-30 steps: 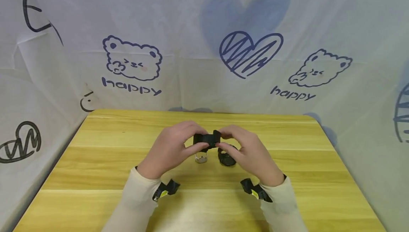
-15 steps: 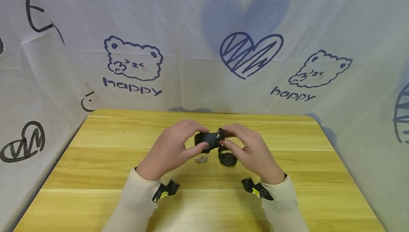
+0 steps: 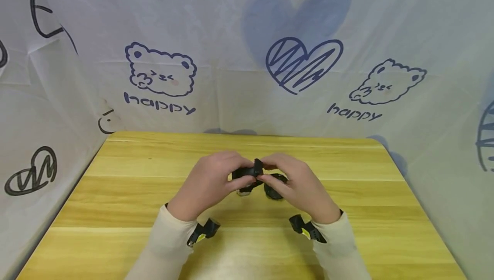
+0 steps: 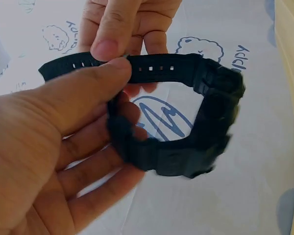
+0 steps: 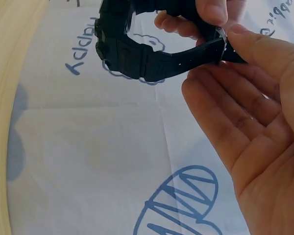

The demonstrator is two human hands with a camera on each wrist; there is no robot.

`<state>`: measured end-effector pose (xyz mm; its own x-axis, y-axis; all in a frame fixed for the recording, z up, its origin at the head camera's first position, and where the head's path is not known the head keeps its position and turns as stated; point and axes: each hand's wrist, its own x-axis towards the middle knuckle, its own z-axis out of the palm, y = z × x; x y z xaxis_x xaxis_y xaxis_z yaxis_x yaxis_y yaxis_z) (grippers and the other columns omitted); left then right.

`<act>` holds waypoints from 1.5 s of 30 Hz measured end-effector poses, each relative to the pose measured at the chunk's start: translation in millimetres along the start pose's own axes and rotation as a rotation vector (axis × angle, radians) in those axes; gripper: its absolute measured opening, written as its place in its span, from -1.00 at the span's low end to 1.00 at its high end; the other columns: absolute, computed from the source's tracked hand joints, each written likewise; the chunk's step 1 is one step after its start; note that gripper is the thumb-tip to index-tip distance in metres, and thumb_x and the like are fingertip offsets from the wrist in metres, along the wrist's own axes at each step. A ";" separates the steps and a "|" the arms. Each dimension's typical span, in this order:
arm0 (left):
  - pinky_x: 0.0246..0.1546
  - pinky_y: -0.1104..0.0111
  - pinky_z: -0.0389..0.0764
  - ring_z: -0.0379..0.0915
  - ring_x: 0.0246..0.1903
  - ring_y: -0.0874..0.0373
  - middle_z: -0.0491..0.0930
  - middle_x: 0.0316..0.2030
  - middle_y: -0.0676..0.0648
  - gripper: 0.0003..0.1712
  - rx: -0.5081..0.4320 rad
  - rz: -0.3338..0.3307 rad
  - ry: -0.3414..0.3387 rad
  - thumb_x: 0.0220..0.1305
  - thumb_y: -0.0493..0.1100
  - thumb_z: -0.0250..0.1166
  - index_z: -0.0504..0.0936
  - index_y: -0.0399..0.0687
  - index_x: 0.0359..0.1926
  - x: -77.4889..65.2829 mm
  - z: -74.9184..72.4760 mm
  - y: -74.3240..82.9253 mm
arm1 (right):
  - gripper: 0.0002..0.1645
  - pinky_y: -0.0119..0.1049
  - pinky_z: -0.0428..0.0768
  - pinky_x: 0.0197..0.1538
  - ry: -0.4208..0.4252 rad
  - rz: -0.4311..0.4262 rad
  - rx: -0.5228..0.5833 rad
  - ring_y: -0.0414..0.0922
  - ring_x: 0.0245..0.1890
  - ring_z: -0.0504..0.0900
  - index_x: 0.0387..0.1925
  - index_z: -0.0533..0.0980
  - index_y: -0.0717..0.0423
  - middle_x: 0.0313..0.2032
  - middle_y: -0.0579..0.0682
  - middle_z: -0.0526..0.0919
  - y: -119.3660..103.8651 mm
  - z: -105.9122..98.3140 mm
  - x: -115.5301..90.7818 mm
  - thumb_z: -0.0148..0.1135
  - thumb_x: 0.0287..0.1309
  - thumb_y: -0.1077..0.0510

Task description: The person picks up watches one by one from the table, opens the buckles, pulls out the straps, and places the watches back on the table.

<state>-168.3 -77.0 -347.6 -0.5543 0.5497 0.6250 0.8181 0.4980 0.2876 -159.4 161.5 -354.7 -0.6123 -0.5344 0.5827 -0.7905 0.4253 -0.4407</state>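
Both hands hold a black wristwatch (image 4: 218, 98) above the table, its strap bent round into a loop. The left hand (image 3: 211, 182) pinches the strap (image 4: 159, 68) near the buckle, its other fingers curled below the loop. From the opposite side the right hand (image 3: 302, 186) pinches the strap between thumb and fingers. In the right wrist view a metal buckle (image 5: 221, 44) shows where the two strap ends meet, with a strap tip past it. Under the hands a second black watch (image 3: 273, 187) lies on the table, and a silver watch (image 3: 243, 193) is mostly hidden behind the held one.
The wood-grain table (image 3: 247, 245) reaches back to a white cloth (image 3: 231, 27) with printed hearts and bears. A small black camera (image 3: 211, 227) is strapped to the left wrist, and another camera (image 3: 297, 223) to the right.
The held watch has turned in the fingers and come slightly lower, covering more of the silver watch. The two hands have drawn closer together at its strap.
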 end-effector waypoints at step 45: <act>-0.16 0.33 0.65 0.55 -0.14 0.14 0.67 -0.27 0.08 -0.89 0.050 -0.022 -0.009 0.22 -0.17 0.54 0.76 -0.02 -0.39 2.5 11.0 -0.8 | -0.71 -0.34 0.68 -0.13 -0.059 0.201 0.026 -0.30 -0.20 0.66 -0.03 0.68 -0.06 -0.15 -0.22 0.69 -9.9 5.0 3.5 0.49 0.21 0.20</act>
<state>-172.0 -68.6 -354.2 -0.5741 0.5440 0.6119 0.7969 0.5429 0.2649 -153.8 151.8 -351.7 -0.7567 -0.4825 0.4410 -0.6520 0.5091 -0.5618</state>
